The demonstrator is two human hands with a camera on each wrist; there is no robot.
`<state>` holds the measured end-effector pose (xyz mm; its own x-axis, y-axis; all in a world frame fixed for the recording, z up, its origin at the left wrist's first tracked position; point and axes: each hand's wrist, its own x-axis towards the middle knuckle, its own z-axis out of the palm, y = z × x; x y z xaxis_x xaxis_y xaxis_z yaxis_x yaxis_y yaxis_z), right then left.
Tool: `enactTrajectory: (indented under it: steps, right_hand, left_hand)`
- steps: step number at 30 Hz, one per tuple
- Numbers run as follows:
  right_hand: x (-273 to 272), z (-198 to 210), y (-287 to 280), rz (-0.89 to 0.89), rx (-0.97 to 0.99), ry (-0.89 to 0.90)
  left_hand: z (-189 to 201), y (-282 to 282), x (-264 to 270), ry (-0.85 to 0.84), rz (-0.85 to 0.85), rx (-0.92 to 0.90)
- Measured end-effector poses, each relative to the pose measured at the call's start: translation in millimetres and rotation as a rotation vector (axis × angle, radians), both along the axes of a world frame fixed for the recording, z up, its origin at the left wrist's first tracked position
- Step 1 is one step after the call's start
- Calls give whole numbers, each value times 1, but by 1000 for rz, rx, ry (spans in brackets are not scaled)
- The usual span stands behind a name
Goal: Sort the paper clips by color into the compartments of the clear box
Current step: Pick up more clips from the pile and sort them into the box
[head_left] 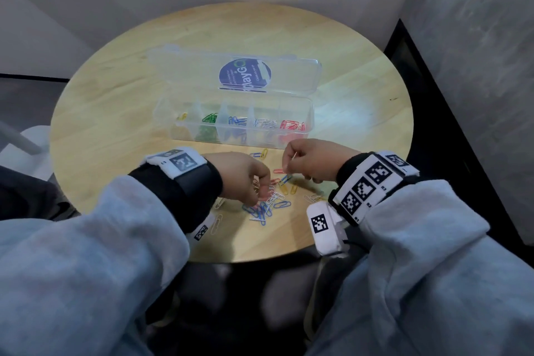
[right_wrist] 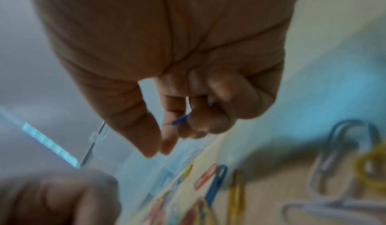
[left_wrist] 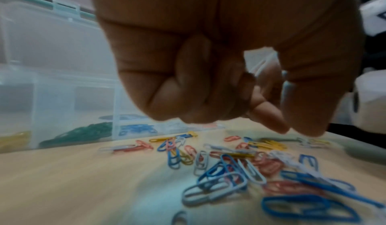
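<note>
clips (head_left: 267, 202) red, blue, yellow, white | box (head_left: 309, 113) clear | wristbands (head_left: 372, 179) apparently black-white checks

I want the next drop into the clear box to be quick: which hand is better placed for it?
Probably the right hand: it is raised beside the clear box, and a blue clip shows between its fingers. The left hand is curled low over the loose clips; its grip looks empty.

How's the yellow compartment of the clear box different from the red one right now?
The yellow compartment sits at the left end of the clear box; the red compartment sits at the right end. The yellow compartment shows only a clip or two, while the red compartment holds a visible cluster. The red compartment lies just beyond the right hand; the yellow compartment lies far from both hands. Both are open-topped and hold a single color.
</note>
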<state>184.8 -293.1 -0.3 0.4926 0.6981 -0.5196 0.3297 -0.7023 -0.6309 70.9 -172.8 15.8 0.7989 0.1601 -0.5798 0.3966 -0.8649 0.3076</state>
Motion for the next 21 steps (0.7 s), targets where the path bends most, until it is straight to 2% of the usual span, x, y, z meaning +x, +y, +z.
enactTrajectory:
  steps: [2,7,12,17,21]
  right_hand:
    - [-4,-2,2,109,-60,-157]
    - [-9,-6,11,222,-169,-253]
    - [-13,-3,15,286,-208,-375]
    - [-10,-8,13,229,-274,-315]
    - [-2,3,3,164,-240,-240]
  left_hand:
    - [-1,-3,-1,4,-60,9]
    - [-7,-9,-4,45,-178,81]
    - [-16,-12,-7,-6,-138,71]
    - [-19,-9,-9,-76,-82,63]
    - [-18,-10,-10,-110,-92,56]
